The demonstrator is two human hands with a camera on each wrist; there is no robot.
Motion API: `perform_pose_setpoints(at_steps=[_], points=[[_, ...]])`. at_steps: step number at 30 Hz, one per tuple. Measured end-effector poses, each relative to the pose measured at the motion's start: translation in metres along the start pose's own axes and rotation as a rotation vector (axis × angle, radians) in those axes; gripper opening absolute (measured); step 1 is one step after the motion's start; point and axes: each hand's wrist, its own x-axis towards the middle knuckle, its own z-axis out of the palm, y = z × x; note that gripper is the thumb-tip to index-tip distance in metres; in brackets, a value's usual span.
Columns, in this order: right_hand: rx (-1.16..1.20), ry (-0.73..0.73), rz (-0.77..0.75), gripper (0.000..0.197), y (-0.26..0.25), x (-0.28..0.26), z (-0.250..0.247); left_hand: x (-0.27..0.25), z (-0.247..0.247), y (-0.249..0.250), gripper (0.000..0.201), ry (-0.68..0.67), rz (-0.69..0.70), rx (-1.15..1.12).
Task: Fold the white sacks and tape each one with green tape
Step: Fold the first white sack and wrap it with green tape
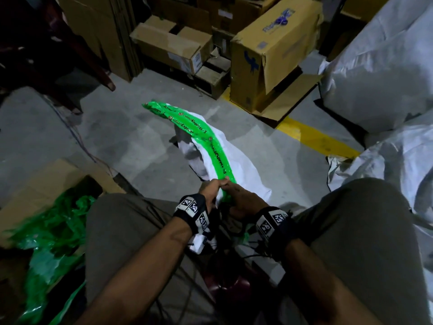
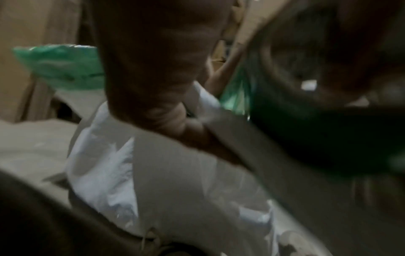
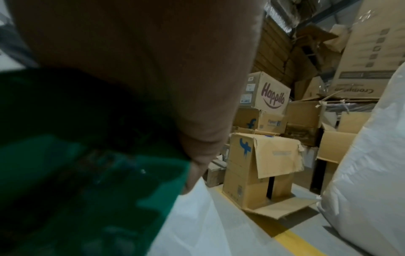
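Note:
A long white sack [image 1: 241,167] stretches from my lap out over the grey floor, with a strip of printed green tape [image 1: 201,134] along its top. The tape's far end sticks out past the sack. My left hand [image 1: 210,191] grips the sack's near end, fingertips touching the tape edge. My right hand [image 1: 243,200] sits right beside it, curled over the tape. The left wrist view is blurred; the left hand [image 2: 153,86] holds white sack [image 2: 105,173] fabric there. In the right wrist view the right hand [image 3: 153,69] lies over the green tape [image 3: 87,173] and the white sack [image 3: 197,225].
An open cardboard box [image 1: 46,184] with crumpled green tape scraps [image 1: 51,226] stands by my left knee. Stacked cardboard boxes [image 1: 269,55] line the back. Bulky white sacks [image 1: 379,73] fill the right side. A yellow floor line [image 1: 316,139] runs between them.

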Motion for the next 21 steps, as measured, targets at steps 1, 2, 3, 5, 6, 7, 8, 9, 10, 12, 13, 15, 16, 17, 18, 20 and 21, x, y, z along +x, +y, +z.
perform_pose_setpoints(at_steps=[1, 2, 3, 5, 6, 7, 8, 9, 10, 12, 13, 15, 16, 17, 18, 20, 21], points=[[0.029, 0.023, 0.009, 0.078, 0.0, -0.004, -0.003, 0.003, 0.001, -0.001, 0.031, 0.074, 0.073, 0.002], [0.052, 0.059, 0.008, 0.084, 0.0, -0.008, -0.007, 0.007, 0.001, -0.002, 0.032, 0.142, 0.143, 0.021], [0.065, 0.095, 0.005, 0.09, 0.001, -0.013, -0.011, 0.01, 0.002, 0.0, 0.029, 0.19, 0.195, 0.042], [0.052, 0.131, 0.022, 0.092, 0.005, -0.023, -0.018, 0.011, 0.004, 0.007, 0.017, 0.242, 0.264, 0.068], [0.028, 0.136, 0.023, 0.093, 0.007, -0.029, -0.022, 0.012, 0.006, 0.011, 0.014, 0.254, 0.292, 0.076], [-0.001, 0.131, 0.017, 0.095, 0.01, -0.035, -0.024, 0.012, 0.008, 0.014, 0.013, 0.247, 0.314, 0.077], [-0.033, 0.119, 0.011, 0.097, 0.01, -0.04, -0.025, 0.009, 0.012, 0.019, 0.012, 0.234, 0.328, 0.081], [-0.062, 0.112, 0.012, 0.099, 0.012, -0.043, -0.026, 0.007, 0.016, 0.021, 0.014, 0.219, 0.346, 0.075], [-0.088, 0.113, 0.019, 0.101, 0.011, -0.045, -0.026, 0.006, 0.018, 0.023, 0.022, 0.2, 0.347, 0.063], [-0.128, 0.098, 0.039, 0.097, 0.012, -0.051, -0.025, 0.006, 0.021, 0.027, 0.037, 0.192, 0.337, 0.101], [-0.161, 0.077, 0.039, 0.093, 0.014, -0.054, -0.024, 0.011, 0.019, 0.029, 0.037, 0.206, 0.342, 0.133], [-0.236, 0.01, 0.047, 0.097, 0.019, -0.065, -0.019, 0.012, 0.012, 0.037, 0.022, 0.261, 0.355, 0.122], [-0.244, -0.019, 0.054, 0.098, 0.021, -0.071, -0.015, 0.01, 0.006, 0.045, 0.013, 0.281, 0.356, 0.063], [-0.232, -0.027, 0.055, 0.099, 0.024, -0.076, -0.01, 0.011, 0.001, 0.05, 0.007, 0.268, 0.364, -0.034], [-0.212, -0.006, 0.048, 0.099, 0.027, -0.079, -0.006, 0.007, -0.004, 0.054, 0.004, 0.214, 0.36, -0.14], [-0.196, 0.088, -0.018, 0.099, 0.028, -0.081, 0.001, -0.008, -0.011, 0.059, 0.004, 0.042, 0.329, -0.288], [-0.189, 0.129, -0.054, 0.097, 0.028, -0.08, 0.003, -0.014, -0.013, 0.058, 0.013, -0.061, 0.312, -0.34]])
